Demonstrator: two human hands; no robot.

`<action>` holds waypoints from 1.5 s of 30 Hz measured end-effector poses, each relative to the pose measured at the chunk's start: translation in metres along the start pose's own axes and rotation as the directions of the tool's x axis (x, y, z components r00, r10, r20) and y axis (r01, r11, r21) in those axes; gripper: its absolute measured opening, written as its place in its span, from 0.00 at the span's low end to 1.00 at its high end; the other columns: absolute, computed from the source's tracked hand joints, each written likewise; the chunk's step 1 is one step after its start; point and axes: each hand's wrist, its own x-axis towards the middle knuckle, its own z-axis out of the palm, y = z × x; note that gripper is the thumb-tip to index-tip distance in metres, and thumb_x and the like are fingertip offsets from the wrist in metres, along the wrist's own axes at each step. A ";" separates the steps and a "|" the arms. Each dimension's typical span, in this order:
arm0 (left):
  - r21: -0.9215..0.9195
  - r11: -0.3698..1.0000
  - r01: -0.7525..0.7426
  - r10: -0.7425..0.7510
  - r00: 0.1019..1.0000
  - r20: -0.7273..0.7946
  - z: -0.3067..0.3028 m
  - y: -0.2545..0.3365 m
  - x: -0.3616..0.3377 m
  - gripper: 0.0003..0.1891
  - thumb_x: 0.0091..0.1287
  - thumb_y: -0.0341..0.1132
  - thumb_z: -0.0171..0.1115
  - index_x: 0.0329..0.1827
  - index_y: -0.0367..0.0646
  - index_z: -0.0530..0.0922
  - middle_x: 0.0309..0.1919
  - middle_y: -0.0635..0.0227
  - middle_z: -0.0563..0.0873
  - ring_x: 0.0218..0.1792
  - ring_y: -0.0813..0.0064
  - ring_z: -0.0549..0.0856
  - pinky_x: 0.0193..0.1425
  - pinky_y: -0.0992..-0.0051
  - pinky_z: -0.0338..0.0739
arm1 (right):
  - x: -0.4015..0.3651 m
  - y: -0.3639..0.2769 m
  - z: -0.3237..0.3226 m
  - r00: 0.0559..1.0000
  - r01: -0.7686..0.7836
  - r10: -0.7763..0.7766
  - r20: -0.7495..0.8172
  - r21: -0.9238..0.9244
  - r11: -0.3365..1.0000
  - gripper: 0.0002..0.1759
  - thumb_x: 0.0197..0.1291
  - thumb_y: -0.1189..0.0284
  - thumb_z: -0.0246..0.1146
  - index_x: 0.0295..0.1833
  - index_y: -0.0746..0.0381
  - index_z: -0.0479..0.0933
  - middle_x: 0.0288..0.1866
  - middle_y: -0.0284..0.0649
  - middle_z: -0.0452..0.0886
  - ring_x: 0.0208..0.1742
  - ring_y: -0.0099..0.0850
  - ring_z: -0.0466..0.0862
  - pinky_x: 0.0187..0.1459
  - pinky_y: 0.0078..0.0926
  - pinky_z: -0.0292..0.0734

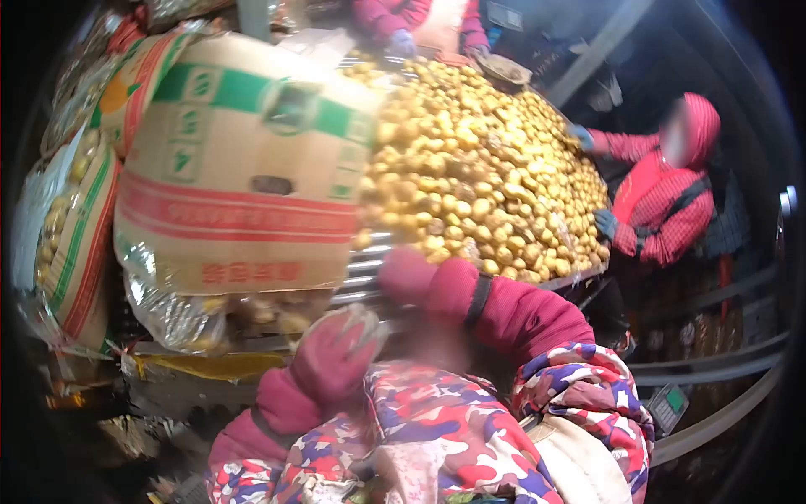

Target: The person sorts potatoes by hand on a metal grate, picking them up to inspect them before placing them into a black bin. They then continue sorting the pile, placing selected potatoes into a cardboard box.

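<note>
My left hand (342, 343), in a pinkish glove with a pale palm side, is raised near the lower right corner of a large cardboard carton (243, 160). Its fingers look stretched out, with nothing seen in them. My right hand (406, 274), smeared by motion, is beside the metal rollers (363, 273) at the near edge of the heap; its fingers cannot be made out. The carton has green and red bands and an oval hand hole, and clear plastic (172, 290) hangs out below it. Small round yellow produce (478, 181), perhaps potatoes, lies heaped to its right.
Another carton (80, 244) with plastic-wrapped produce stands at the far left. A co-worker in red (663, 189) has gloved hands at the heap's right edge; another person (420, 21) works at the far side. A shallow basket (506, 70) sits there. Metal rails (714, 365) run at right.
</note>
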 end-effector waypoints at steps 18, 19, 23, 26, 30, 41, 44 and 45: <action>0.342 0.870 0.355 -0.451 0.853 0.263 0.110 -0.018 -0.007 0.17 0.66 0.47 0.70 0.51 0.48 0.87 0.44 0.63 0.89 0.46 0.59 0.88 0.55 0.57 0.82 | -0.124 0.194 0.172 0.316 -0.238 0.378 -0.870 0.313 0.919 0.20 0.65 0.65 0.64 0.59 0.62 0.82 0.68 0.54 0.79 0.71 0.58 0.75 0.73 0.58 0.69; 0.343 0.868 0.358 -0.460 0.841 0.286 0.108 -0.015 -0.009 0.17 0.65 0.46 0.70 0.52 0.48 0.87 0.45 0.63 0.90 0.47 0.59 0.88 0.55 0.57 0.82 | -0.124 0.195 0.178 0.313 -0.229 0.380 -0.870 0.319 0.920 0.20 0.65 0.66 0.64 0.59 0.63 0.82 0.68 0.54 0.79 0.71 0.58 0.75 0.74 0.58 0.69; 0.320 0.902 0.291 -0.387 0.872 0.299 0.103 -0.018 -0.002 0.19 0.63 0.42 0.72 0.56 0.48 0.88 0.48 0.62 0.91 0.50 0.57 0.89 0.56 0.56 0.82 | -0.124 0.191 0.189 0.286 -0.217 0.412 -0.865 0.361 0.907 0.20 0.64 0.69 0.63 0.59 0.64 0.82 0.68 0.53 0.79 0.72 0.58 0.75 0.75 0.58 0.67; 0.258 0.910 0.324 -0.401 0.846 0.351 0.102 -0.021 -0.003 0.21 0.60 0.41 0.72 0.56 0.44 0.87 0.48 0.58 0.90 0.50 0.55 0.89 0.55 0.55 0.81 | -0.138 0.181 0.160 0.325 -0.183 0.460 -0.826 0.423 0.888 0.21 0.61 0.68 0.67 0.61 0.59 0.83 0.68 0.50 0.80 0.72 0.57 0.74 0.72 0.56 0.69; 0.277 0.895 0.351 -0.444 0.770 0.458 0.097 -0.020 0.001 0.23 0.63 0.45 0.70 0.58 0.43 0.85 0.50 0.58 0.88 0.50 0.56 0.87 0.55 0.54 0.79 | -0.148 0.177 0.142 0.352 -0.205 0.490 -0.797 0.445 0.872 0.22 0.59 0.68 0.69 0.60 0.59 0.83 0.67 0.48 0.79 0.72 0.56 0.74 0.72 0.54 0.70; 0.272 0.913 0.305 -0.404 0.778 0.482 0.091 -0.017 0.015 0.24 0.60 0.40 0.72 0.59 0.40 0.83 0.51 0.54 0.87 0.52 0.53 0.85 0.57 0.53 0.77 | -0.149 0.189 0.143 0.300 -0.061 0.439 -0.847 0.443 0.895 0.23 0.55 0.71 0.70 0.59 0.59 0.83 0.67 0.48 0.80 0.70 0.55 0.76 0.72 0.53 0.72; 0.301 0.879 0.371 -0.477 0.718 0.508 0.094 -0.014 0.014 0.24 0.59 0.41 0.72 0.59 0.41 0.84 0.52 0.55 0.86 0.52 0.52 0.85 0.57 0.52 0.77 | -0.145 0.196 0.147 0.315 -0.037 0.425 -0.849 0.436 0.899 0.23 0.55 0.71 0.69 0.59 0.59 0.83 0.67 0.47 0.81 0.70 0.55 0.77 0.72 0.52 0.72; 0.326 0.867 0.376 -0.496 0.713 0.495 0.095 -0.014 0.011 0.24 0.59 0.41 0.71 0.58 0.41 0.84 0.52 0.55 0.87 0.52 0.52 0.85 0.57 0.53 0.77 | -0.144 0.197 0.147 0.325 -0.004 0.420 -0.847 0.443 0.897 0.23 0.55 0.71 0.69 0.59 0.58 0.83 0.66 0.47 0.81 0.70 0.54 0.77 0.72 0.53 0.71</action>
